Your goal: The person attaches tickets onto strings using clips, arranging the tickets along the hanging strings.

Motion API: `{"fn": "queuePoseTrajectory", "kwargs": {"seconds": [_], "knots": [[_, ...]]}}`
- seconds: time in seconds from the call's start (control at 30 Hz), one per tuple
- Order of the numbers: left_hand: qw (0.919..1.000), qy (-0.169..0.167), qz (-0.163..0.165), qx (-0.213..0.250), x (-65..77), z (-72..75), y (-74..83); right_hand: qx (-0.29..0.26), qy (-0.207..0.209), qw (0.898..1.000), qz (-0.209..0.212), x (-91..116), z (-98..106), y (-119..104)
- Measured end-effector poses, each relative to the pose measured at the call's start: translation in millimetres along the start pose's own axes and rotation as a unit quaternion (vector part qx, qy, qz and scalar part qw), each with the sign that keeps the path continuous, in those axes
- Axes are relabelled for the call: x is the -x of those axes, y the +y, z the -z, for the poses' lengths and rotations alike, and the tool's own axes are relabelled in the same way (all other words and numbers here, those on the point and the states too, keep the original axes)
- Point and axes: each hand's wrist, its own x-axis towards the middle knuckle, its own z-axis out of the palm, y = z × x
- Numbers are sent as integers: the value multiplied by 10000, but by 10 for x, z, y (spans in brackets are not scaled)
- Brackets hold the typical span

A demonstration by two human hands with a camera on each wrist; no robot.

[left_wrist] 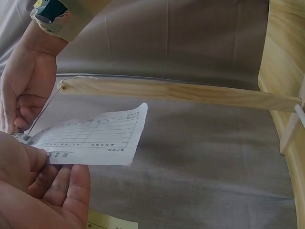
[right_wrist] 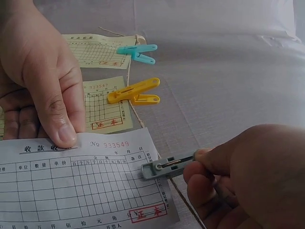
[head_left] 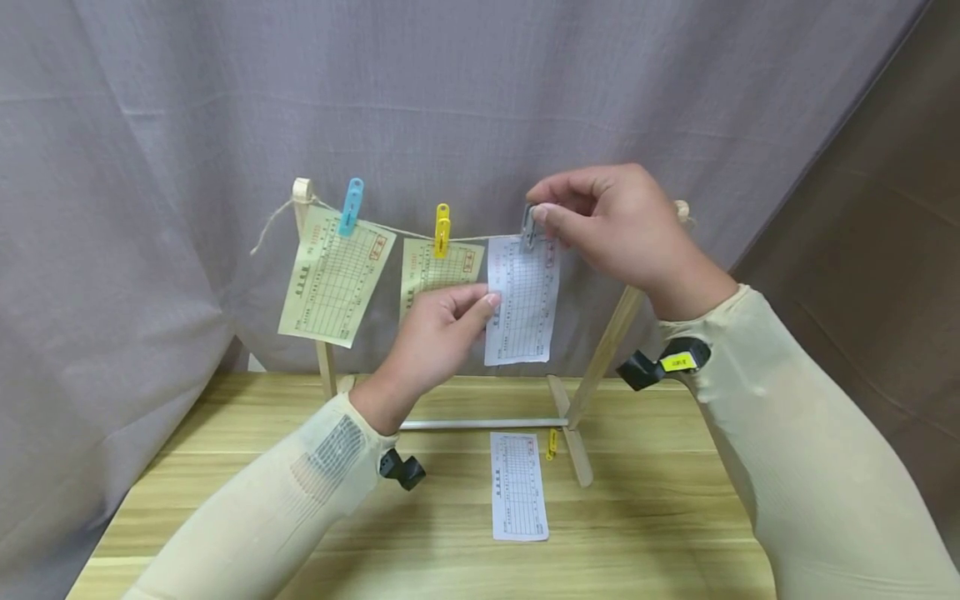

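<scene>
A white receipt slip (head_left: 523, 317) hangs at the string on the right part of the wooden rack. My left hand (head_left: 438, 333) pinches its left edge between thumb and fingers. With thumb and fingertips, my right hand (head_left: 622, 225) pinches the handles of a grey clothespin (right_wrist: 167, 167), whose jaws overlap the slip's top edge at the string. Left of it, a yellow clothespin (head_left: 442, 231) holds a yellowish slip (head_left: 420, 271), partly hidden behind my left hand. Farther left, a blue clothespin (head_left: 351, 207) holds another yellowish slip (head_left: 337, 279).
Another white slip (head_left: 519, 487) lies on the wood-grain table (head_left: 637, 517), with a yellow clothespin (head_left: 552, 444) beside it. The rack has a wooden right post (head_left: 603, 358), a foot (head_left: 577, 458) and a pale crossbar (head_left: 480, 424). A grey curtain (head_left: 480, 100) hangs behind.
</scene>
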Motion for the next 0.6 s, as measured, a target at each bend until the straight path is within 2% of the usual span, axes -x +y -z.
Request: {"fn": "queuePoseTrajectory", "kwargs": {"seconds": [0.27, 0.6], "knots": [[10000, -42, -73, -24, 7, 1, -19, -297, -239, 9992, -111, 8, -32, 23], [10000, -27, -71, -28, 10, 26, -64, -294, -390, 9986, -178, 40, -48, 43]]}}
